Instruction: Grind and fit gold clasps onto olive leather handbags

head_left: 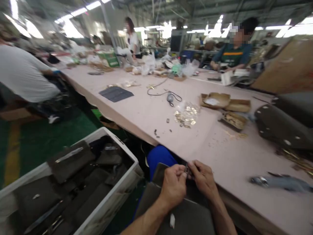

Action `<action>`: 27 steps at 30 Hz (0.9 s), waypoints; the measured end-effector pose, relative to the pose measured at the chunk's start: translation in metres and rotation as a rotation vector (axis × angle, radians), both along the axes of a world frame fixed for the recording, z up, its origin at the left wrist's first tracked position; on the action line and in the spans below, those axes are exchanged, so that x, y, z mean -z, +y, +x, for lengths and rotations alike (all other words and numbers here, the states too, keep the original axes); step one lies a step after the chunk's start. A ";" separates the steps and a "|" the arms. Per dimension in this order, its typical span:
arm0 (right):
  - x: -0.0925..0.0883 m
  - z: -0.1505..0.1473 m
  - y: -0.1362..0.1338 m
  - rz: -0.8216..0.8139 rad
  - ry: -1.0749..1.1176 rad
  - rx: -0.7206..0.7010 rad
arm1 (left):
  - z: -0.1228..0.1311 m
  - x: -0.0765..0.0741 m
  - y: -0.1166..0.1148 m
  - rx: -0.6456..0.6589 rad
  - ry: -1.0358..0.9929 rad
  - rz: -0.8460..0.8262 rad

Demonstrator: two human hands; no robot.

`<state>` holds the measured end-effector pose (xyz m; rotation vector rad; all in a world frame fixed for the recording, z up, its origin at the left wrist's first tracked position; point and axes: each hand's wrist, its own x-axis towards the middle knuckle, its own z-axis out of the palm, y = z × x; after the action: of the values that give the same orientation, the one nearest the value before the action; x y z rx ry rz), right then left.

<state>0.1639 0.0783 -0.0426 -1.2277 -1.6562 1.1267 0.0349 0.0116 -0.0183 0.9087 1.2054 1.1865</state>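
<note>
Left hand (173, 183) and right hand (203, 179) pinch a dark fitting (187, 170) near crate (122, 193) and table (144, 112).

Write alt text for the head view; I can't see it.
A bare left hand and right hand hold a small dark piece over a dark grey-brown bag-like item. At left, a white plastic crate holds similar dark items; ahead, a long pale-pink table bears a clear plastic bag of gold-coloured pieces.

The left hand (173, 183) and right hand (203, 177) pinch a small part (187, 169) over a dark workpiece (193, 215); a filled crate (119, 194) stands to the left; metal pieces (186, 117) lie on the table (139, 114).
</note>
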 end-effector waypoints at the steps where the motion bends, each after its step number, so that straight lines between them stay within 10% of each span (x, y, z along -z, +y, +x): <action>1: 0.002 0.016 -0.010 -0.039 0.032 0.026 | 0.005 0.003 0.002 0.003 -0.007 0.011; 27: -0.001 0.018 -0.018 -0.049 0.050 -0.011 | 0.003 0.007 0.006 -0.017 0.066 0.016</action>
<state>0.1823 0.0605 -0.0412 -1.2122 -1.6084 1.2018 0.0378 0.0176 -0.0249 0.9576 1.2602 1.1886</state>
